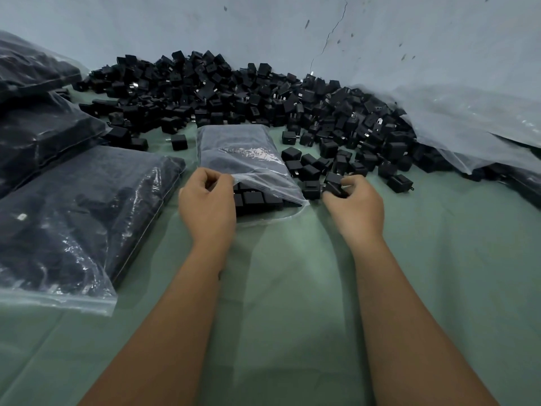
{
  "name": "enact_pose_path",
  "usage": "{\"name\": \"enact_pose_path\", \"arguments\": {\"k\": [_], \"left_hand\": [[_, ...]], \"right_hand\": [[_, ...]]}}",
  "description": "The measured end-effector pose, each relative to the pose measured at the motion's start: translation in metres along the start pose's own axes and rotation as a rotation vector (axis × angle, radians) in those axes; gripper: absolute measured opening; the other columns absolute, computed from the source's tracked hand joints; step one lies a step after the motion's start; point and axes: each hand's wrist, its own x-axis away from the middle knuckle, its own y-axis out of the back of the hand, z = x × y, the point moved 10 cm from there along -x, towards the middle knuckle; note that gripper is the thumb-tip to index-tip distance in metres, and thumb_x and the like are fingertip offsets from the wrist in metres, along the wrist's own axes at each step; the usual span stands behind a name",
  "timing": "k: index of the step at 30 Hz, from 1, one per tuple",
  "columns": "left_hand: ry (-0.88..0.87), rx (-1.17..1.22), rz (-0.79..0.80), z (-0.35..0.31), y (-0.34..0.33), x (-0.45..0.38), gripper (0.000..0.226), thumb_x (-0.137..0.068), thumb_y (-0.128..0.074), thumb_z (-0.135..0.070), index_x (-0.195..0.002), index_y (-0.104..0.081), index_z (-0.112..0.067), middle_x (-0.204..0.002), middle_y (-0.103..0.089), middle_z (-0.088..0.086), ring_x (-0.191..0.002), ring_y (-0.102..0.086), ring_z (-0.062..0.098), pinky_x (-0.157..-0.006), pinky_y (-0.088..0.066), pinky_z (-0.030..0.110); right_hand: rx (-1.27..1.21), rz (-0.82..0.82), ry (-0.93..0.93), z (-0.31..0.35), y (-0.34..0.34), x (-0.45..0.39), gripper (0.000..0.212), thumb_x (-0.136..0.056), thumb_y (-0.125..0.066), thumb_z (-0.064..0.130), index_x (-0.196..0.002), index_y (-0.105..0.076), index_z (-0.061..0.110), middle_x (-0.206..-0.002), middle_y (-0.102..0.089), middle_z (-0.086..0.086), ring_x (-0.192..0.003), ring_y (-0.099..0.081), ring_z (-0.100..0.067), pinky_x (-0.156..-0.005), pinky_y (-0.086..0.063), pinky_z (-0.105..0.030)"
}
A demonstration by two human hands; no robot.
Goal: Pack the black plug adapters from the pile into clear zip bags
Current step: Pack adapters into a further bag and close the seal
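A person sits at a green cloth [292,303] with both bare arms stretched out. The left hand [206,200] has its fingers curled and pinches the top edge of a clear zip bag [240,153], holding its mouth open. The bag lies in the middle, and neat rows of black plugs [254,197] show inside its near end. The right hand [355,205] is just to the right of the bag, and its curled fingers hold a black plug [333,183] or two. A big pile of plugs [234,92] stretches across the far side of the cloth, against a pale wall [263,24]. More loose plugs lie between the pile and the right hand. On the left, full bags [73,218] of plugs lie stacked, touching each other. On the far right, a big sheet of plastic [468,118] covers part of the pile.
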Motion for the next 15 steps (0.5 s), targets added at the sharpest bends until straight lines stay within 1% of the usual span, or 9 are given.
{"name": "enact_pose_path", "arguments": {"k": [1,3,4,6,8,10,11,13,15], "left_hand": [[0.000,0.002,0.002,0.000,0.000,0.000,0.021,-0.079,-0.062,-0.018,-0.061,-0.052,-0.023,-0.051,-0.049,-0.020,-0.062,-0.043,0.006,-0.062,-0.038,0.027],[0.000,0.010,0.008,0.000,-0.001,0.000,0.020,-0.079,-0.061,-0.016,-0.062,-0.053,-0.022,-0.049,-0.048,-0.020,-0.054,-0.040,0.002,-0.060,-0.037,0.026],[-0.001,0.012,0.010,0.000,-0.001,0.000,0.019,-0.079,-0.061,-0.016,-0.062,-0.053,-0.022,-0.049,-0.048,-0.019,-0.052,-0.040,0.002,-0.059,-0.037,0.026],[-0.004,0.012,0.011,-0.001,-0.001,0.000,0.019,-0.079,-0.061,-0.016,-0.062,-0.053,-0.022,-0.049,-0.048,-0.019,-0.052,-0.040,0.001,-0.059,-0.036,0.026],[-0.002,0.016,0.015,0.000,-0.001,0.000,0.019,-0.079,-0.061,-0.017,-0.063,-0.053,-0.022,-0.050,-0.049,-0.019,-0.052,-0.040,0.001,-0.059,-0.037,0.026],[0.001,0.019,0.016,0.000,-0.001,0.000,0.017,-0.079,-0.060,-0.017,-0.063,-0.054,-0.021,-0.050,-0.049,-0.019,-0.052,-0.040,0.001,-0.059,-0.037,0.025],[0.000,0.019,0.015,0.000,-0.002,-0.001,0.017,-0.079,-0.060,-0.016,-0.063,-0.054,-0.021,-0.050,-0.049,-0.020,-0.051,-0.040,0.001,-0.059,-0.037,0.024],[-0.005,0.018,0.016,0.000,-0.002,0.000,0.018,-0.079,-0.060,-0.016,-0.063,-0.054,-0.021,-0.050,-0.049,-0.020,-0.051,-0.040,0.000,-0.058,-0.036,0.023],[-0.006,0.017,0.014,0.000,-0.002,0.000,0.018,-0.079,-0.060,-0.015,-0.063,-0.054,-0.021,-0.050,-0.049,-0.020,-0.051,-0.040,0.000,-0.058,-0.036,0.023]], "right_hand": [[-0.040,-0.003,-0.006,0.001,0.000,0.001,0.011,-0.079,-0.063,0.035,-0.086,-0.058,0.027,-0.074,-0.058,0.016,-0.067,-0.056,-0.002,-0.055,-0.038,-0.022],[-0.056,0.005,-0.011,0.003,-0.002,0.002,0.021,-0.084,-0.055,0.039,-0.069,-0.053,0.024,-0.059,-0.051,0.010,-0.051,-0.047,-0.006,-0.049,-0.032,-0.024],[-0.019,0.008,-0.012,0.003,-0.003,0.002,0.030,-0.086,-0.051,0.038,-0.061,-0.046,0.022,-0.054,-0.045,0.007,-0.050,-0.042,-0.012,-0.050,-0.029,-0.025],[0.143,-0.016,0.000,0.003,0.001,0.002,0.039,-0.087,-0.046,0.036,-0.052,-0.038,0.020,-0.060,-0.043,-0.003,-0.063,-0.042,-0.023,-0.060,-0.031,-0.030],[0.314,-0.066,-0.012,0.002,0.008,0.001,0.035,-0.091,-0.043,0.039,-0.066,-0.056,0.018,-0.085,-0.055,-0.012,-0.088,-0.048,-0.030,-0.076,-0.038,-0.037],[0.388,-0.142,-0.006,0.005,0.017,0.003,0.029,-0.095,-0.046,0.037,-0.104,-0.062,0.014,-0.114,-0.053,-0.011,-0.111,-0.044,-0.030,-0.092,-0.035,-0.038],[0.393,-0.188,0.042,0.012,0.022,0.004,0.029,-0.095,-0.048,0.033,-0.114,-0.060,0.014,-0.119,-0.050,-0.010,-0.114,-0.042,-0.029,-0.095,-0.033,-0.036],[0.365,-0.259,0.214,0.033,0.025,0.009,0.029,-0.093,-0.052,0.023,-0.119,-0.060,0.015,-0.117,-0.053,-0.008,-0.111,-0.044,-0.027,-0.092,-0.034,-0.034],[0.351,-0.174,0.376,0.051,0.009,0.015,0.034,-0.091,-0.052,0.014,-0.125,-0.059,0.017,-0.115,-0.055,-0.006,-0.107,-0.044,-0.026,-0.089,-0.033,-0.033]]}}
